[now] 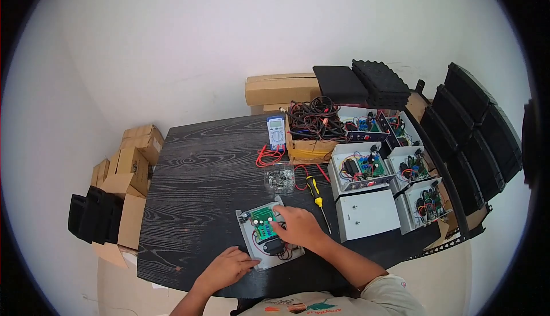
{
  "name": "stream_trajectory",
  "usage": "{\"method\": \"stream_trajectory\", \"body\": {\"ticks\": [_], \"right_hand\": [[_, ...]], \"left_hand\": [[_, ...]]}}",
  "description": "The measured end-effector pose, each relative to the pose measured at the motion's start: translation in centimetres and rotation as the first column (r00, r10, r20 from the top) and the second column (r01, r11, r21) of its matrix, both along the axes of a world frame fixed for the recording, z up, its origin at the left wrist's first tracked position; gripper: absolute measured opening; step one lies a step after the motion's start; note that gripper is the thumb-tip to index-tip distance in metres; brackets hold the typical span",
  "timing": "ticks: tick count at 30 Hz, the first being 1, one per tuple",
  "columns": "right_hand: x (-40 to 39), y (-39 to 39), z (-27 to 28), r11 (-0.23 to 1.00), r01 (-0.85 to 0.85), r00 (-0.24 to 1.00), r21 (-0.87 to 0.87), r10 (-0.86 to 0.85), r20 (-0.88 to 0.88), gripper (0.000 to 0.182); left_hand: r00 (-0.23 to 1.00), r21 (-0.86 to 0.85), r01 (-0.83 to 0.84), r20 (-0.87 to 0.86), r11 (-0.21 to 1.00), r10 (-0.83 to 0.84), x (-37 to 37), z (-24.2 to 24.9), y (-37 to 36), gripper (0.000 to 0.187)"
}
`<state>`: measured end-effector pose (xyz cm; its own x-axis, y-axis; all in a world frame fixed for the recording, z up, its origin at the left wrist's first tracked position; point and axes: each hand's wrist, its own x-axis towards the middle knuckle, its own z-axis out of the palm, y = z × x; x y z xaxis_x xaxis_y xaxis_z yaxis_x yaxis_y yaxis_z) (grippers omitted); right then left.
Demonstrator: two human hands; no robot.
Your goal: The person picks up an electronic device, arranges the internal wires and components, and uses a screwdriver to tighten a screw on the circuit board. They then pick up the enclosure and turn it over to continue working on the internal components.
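Observation:
An open grey metal case (250,237) lies near the front edge of the black table (195,178), with a green circuit board (263,218) and a black transformer with wires inside it. My right hand (298,226) rests on the board's right side, fingers curled onto the parts; whether it pinches anything I cannot tell. My left hand (226,268) lies flat on the table and steadies the case's near left corner.
A yellow-handled screwdriver (314,191), a clear bag of small parts (279,178) and a multimeter (276,131) with red leads lie behind the case. At the right stand several open wired units (361,170), a closed white box (366,214) and a cable-filled carton (309,144). Cardboard boxes (129,173) stand left.

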<state>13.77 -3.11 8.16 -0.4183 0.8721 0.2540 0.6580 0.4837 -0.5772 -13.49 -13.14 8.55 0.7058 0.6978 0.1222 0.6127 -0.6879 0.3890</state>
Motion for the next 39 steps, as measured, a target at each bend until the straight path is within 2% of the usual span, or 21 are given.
{"method": "stream_trajectory", "body": {"ticks": [2, 8, 10, 13, 16, 19, 22, 23, 26, 27, 30, 34, 35, 37, 39], "right_hand": [[-1.0, 0.5, 0.0, 1.0, -0.02, 0.999, -0.002, 0.02, -0.035, 0.046], [-3.6, 1.9, -2.0, 0.988, -0.121, 0.985, 0.097, 0.132, -0.113, 0.055], [-4.2, 2.1, -2.1, 0.978, -0.159, 0.98, 0.134, 0.173, -0.097, 0.058], [-4.9, 3.3, -3.2, 0.979, -0.199, 0.976, 0.052, 0.202, -0.082, 0.059], [-4.8, 4.8, -3.7, 0.963, -0.269, 0.961, -0.025, 0.266, -0.079, 0.052], [-3.6, 4.9, -2.4, 0.962, -0.267, 0.958, -0.055, 0.259, -0.127, 0.051], [-0.6, 3.8, -1.1, 0.98, -0.179, 0.94, 0.085, 0.196, -0.281, 0.046], [0.5, 3.9, -1.8, 0.966, -0.161, 0.904, 0.202, 0.226, -0.363, 0.043], [3.6, 2.1, -2.0, 0.977, -0.056, 0.885, 0.206, 0.144, -0.444, 0.042], [4.3, 1.2, -2.3, 0.981, -0.001, 0.889, 0.192, 0.089, -0.45, 0.05], [6.2, -1.5, -3.2, 0.991, 0.058, 0.874, 0.121, 0.008, -0.485, 0.052], [6.7, -4.4, -5.0, 0.994, 0.083, 0.852, -0.066, -0.105, -0.512, 0.044], [6.6, -5.1, -5.7, 0.994, 0.048, 0.848, -0.1, -0.093, -0.522, 0.048], [6.3, -5.9, -6.4, 0.986, -0.02, 0.837, -0.163, -0.073, -0.542, 0.057], [5.6, -6.5, -6.2, 0.985, -0.096, 0.823, -0.145, -0.003, -0.568, 0.067]], "left_hand": [[0.994, 0.14, 0.062, -0.096, 0.988, -0.048, 0.8, -0.3, 0.3, 0.032], [0.977, 0.18, 0.075, -0.208, 0.981, -0.036, 3.9, 0.1, 1.8, 0.028], [0.986, 0.216, 0.093, -0.159, 0.972, -0.059, 4.9, -0.4, 2.6, 0.026], [0.993, 0.271, 0.102, -0.088, 0.957, -0.081, 6.2, -1.4, 4.1, 0.028], [0.998, 0.326, 0.063, -0.05, 0.943, -0.049, 7.2, -2.2, 5.2, 0.031], [0.998, 0.391, -0.01, -0.059, 0.921, 0.036, 8.5, -1.7, 5.5, 0.033], [0.988, 0.375, -0.067, -0.101, 0.925, 0.113, 9.4, -3.2, 5.9, 0.033], [0.984, 0.353, -0.083, -0.118, 0.932, 0.133, 9.5, -4.0, 5.9, 0.033], [0.985, 0.386, -0.085, -0.108, 0.919, 0.137, 9.7, -4.5, 5.9, 0.033], [0.984, 0.379, -0.058, -0.133, 0.923, 0.116, 9.6, -4.2, 6.0, 0.033], [0.982, 0.384, 0.024, -0.18, 0.923, 0.049, 8.6, -3.4, 6.3, 0.031], [0.972, 0.41, 0.132, -0.232, 0.902, -0.037, 7.9, -4.4, 6.9, 0.032], [0.964, 0.406, 0.16, -0.26, 0.9, -0.055, 7.9, -4.4, 7.0, 0.032], [0.972, 0.459, 0.189, -0.21, 0.868, -0.1, 7.2, -4.2, 7.5, 0.034], [0.983, 0.505, 0.179, -0.136, 0.844, -0.126, 6.7, -3.7, 7.9, 0.034]]}}
